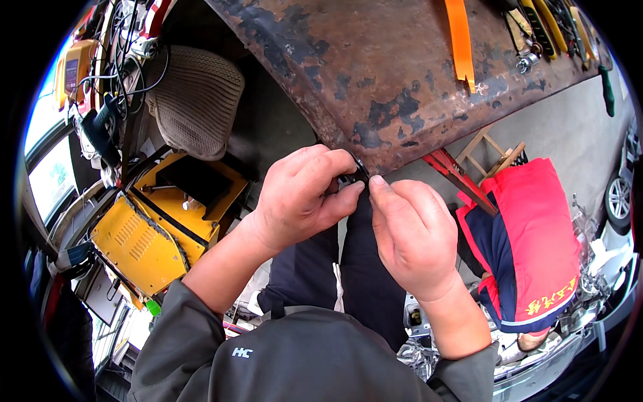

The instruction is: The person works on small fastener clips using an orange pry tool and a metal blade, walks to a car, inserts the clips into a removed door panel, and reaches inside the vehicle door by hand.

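Observation:
Close together, my two hands meet just off the near corner of a rusty metal tabletop (375,100). My left hand (305,191) is closed, with thumb and forefinger gripping a small black piece (362,170). Its kind is too small and too covered to make out. From the other side, my right hand (418,234) is in a pinch, thumb and forefinger pressed together at the end of that piece. Whether its fingertips hold the same piece or something else is hidden.
An orange strip (461,50) and several hand tools (546,27) lie on the tabletop. To the left stand a chair with a knitted cover (195,100) and a yellow machine (137,241). At right, a person in a red and navy jacket (532,244) bends near car parts.

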Available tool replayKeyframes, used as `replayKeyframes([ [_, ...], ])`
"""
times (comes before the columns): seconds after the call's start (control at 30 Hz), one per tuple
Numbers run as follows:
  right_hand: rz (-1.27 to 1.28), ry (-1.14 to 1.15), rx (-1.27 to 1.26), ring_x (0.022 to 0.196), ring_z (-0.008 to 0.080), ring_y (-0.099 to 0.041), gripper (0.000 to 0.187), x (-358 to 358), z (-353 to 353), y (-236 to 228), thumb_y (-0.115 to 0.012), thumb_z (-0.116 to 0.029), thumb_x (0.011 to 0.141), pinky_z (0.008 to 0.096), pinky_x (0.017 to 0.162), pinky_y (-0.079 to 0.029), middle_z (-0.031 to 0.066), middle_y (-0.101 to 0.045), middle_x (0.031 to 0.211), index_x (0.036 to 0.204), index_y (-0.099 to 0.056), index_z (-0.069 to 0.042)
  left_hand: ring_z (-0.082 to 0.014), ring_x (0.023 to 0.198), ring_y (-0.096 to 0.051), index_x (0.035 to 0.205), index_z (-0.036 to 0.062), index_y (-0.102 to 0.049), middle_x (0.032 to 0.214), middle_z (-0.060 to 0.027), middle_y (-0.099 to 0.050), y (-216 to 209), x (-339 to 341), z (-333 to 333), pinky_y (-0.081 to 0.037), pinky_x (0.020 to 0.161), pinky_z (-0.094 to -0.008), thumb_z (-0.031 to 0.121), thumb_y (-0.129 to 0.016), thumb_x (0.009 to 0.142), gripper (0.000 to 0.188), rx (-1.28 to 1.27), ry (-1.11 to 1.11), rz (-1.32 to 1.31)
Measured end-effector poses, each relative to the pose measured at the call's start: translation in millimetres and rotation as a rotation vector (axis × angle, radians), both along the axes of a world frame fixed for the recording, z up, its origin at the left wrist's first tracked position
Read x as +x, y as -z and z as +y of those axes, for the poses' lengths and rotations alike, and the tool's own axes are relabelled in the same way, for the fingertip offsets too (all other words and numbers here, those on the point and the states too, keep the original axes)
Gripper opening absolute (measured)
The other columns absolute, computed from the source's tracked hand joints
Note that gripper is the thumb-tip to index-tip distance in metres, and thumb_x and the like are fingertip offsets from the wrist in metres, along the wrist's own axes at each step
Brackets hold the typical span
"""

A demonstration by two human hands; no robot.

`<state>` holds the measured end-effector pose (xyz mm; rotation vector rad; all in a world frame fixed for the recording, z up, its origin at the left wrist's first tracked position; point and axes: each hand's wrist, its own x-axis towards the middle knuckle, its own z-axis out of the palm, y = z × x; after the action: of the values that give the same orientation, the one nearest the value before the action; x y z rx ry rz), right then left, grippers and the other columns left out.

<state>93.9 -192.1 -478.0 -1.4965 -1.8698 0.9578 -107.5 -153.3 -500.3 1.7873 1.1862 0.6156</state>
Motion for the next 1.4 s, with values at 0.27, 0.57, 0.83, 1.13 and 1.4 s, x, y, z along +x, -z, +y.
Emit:
replayKeyframes([
  [0.27,0.037,-0.007,-0.062,0.082,0.0279,-0.064,0.035,-1,7,1,-0.072,0.005,0.08,0.0377,0.073,-0.055,0.0115,-0.063,0.093,0.115,-0.071,0.005,-0.0259,0.061,-0.06,0.103,0.0046,-0.065,0.074,-0.0079,-0.059,2,-2,5,-0.05,0.058,-0.0369,0.003,-0.082,0.077,0.031,-0.035,0.007,-0.004],
  [0.57,0.069,-0.008,-0.124,0.081,0.0279,-0.064,0.039,9,5,1,-0.074,0.008,0.079,0.037,0.075,-0.055,0.0104,-0.063,0.092,0.118,-0.072,0.005,-0.0275,0.067,-0.065,0.104,0.0043,-0.065,0.08,-0.0091,-0.065,1,-3,13,-0.054,0.062,-0.0374,0.006,-0.087,0.078,0.034,-0.061,0.081,0.035],
  [0.83,0.123,0.0,-0.116,0.074,0.0269,-0.061,0.03,13,11,8,-0.074,0.009,0.078,0.0374,0.067,-0.051,0.0088,-0.06,0.085,0.106,-0.073,0.002,-0.0282,0.074,-0.069,0.103,0.0057,-0.068,0.086,-0.0078,-0.07,8,-7,18,-0.055,0.066,-0.0377,0.008,-0.091,0.075,0.036,-0.076,0.13,-0.008],
  [1.13,0.115,-0.023,-0.154,0.075,0.0275,-0.061,0.028,2,23,11,-0.074,0.008,0.079,0.0382,0.068,-0.052,0.0091,-0.06,0.085,0.106,-0.072,0.002,-0.0287,0.075,-0.069,0.105,0.0057,-0.068,0.087,-0.0078,-0.07,14,-18,22,-0.056,0.067,-0.0384,0.008,-0.091,0.075,0.038,-0.1,0.173,-0.021],
  [1.4,0.028,-0.02,-0.15,0.074,0.0293,-0.065,0.021,-11,30,2,-0.078,0.01,0.081,0.0379,0.065,-0.052,0.0124,-0.065,0.086,0.101,-0.072,0.004,-0.0293,0.075,-0.069,0.108,0.0044,-0.068,0.086,-0.0086,-0.069,16,-23,26,-0.056,0.067,-0.0388,0.007,-0.09,0.076,0.04,-0.101,0.168,-0.068],
])
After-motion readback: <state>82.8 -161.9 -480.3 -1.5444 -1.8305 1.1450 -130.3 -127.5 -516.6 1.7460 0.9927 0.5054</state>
